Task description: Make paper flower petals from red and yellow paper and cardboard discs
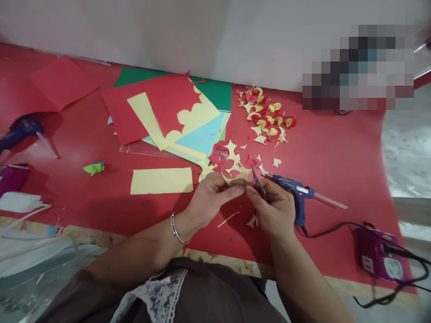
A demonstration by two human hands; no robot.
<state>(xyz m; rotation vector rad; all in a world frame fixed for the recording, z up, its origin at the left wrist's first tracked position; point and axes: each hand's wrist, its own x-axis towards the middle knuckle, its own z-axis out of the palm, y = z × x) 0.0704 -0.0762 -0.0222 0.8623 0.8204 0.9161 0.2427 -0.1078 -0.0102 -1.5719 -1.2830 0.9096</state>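
Note:
Near the table's front edge my left hand (pixel 213 197) is closed in a pinch on a small rounded piece of paper (pixel 238 182), dull yellow-brown in the shade. Close beside it, my right hand (pixel 274 208) is closed around scissors (pixel 258 183), whose blades point up and away from me. Its fingertips meet the paper's right side, and the scissor handles are mostly hidden. Yellow and red paper scraps (pixel 231 150) lie just beyond both hands. A blue glue gun (pixel 296 188) with a clear glue stick rests right of my right hand.
Stacked coloured sheets (pixel 198 137) lie at the back middle, beside a pile of red and yellow paper petals (pixel 269 116). A yellow paper strip (pixel 161 181) is left of my hands. At right sits a purple power box (pixel 380 253) with black cables; another glue gun (pixel 25 130) lies far left.

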